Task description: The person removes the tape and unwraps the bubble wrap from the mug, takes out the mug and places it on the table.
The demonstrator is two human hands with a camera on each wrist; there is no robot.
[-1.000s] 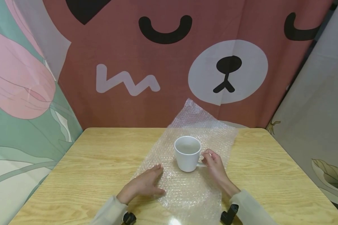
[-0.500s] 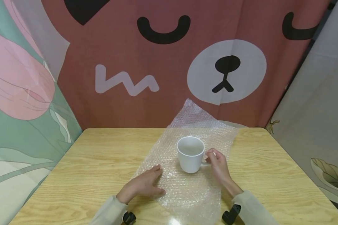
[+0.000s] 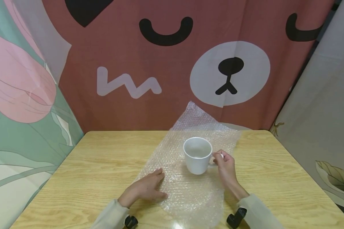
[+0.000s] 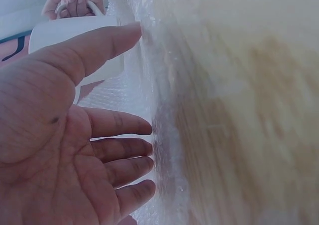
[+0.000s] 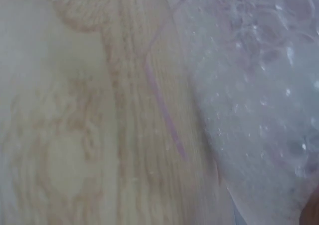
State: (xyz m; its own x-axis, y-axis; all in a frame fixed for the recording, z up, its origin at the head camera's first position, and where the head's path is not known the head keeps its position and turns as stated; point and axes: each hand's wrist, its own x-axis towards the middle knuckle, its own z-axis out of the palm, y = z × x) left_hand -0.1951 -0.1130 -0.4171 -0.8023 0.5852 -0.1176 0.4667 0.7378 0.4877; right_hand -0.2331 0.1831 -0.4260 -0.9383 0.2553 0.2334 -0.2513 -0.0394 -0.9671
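Observation:
A white mug [image 3: 197,163] stands upright over a sheet of clear bubble wrap [image 3: 195,202]; whether its base touches the sheet I cannot tell. My right hand [image 3: 227,167] pinches the mug's handle from the right, fingers curled round it. To the left, my left hand [image 3: 144,188] rests with extended fingers on the sheet's left edge, thumb apart. The left wrist view shows this left hand [image 4: 55,120] with fingertips at the wrap, and the mug [image 4: 50,33] behind the thumb. Only the bubble wrap [image 5: 254,95] and a sliver of hand show in the right wrist view.
The wooden table [image 3: 103,159] lies under everything. The wrap's far corner reaches past its back edge against a brown curtain [image 3: 172,111] with a printed bear face. Patterned curtains hang at the left and right. Dark wrist devices sit by both sleeves.
My right hand has moved the mug to the right and slightly farther back, keeping hold of its handle. The left hand and the bubble wrap have stayed nearly in place.

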